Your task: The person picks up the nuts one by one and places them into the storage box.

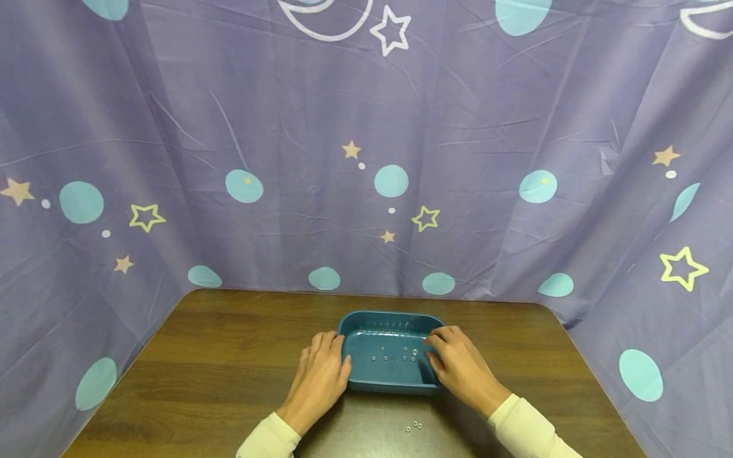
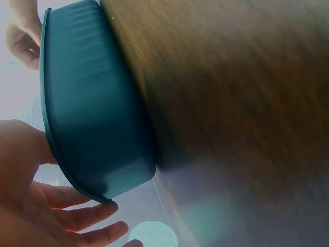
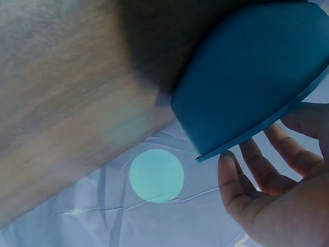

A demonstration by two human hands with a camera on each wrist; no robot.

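Observation:
A teal rectangular tray sits on the table, with several small shiny nuts scattered over its floor. My left hand holds the tray's left side, thumb over the rim and the other fingers along the edge. In the left wrist view, the fingers spread around the tray's far corner. My right hand lies over the right rim, fingers loosely bent and tips above the tray's inside. In the right wrist view, the tray wall hides some of those fingertips.
Three loose nuts lie on the wooden table in front of the tray. A purple curtain with stars and blue spots hangs behind the table and along both sides.

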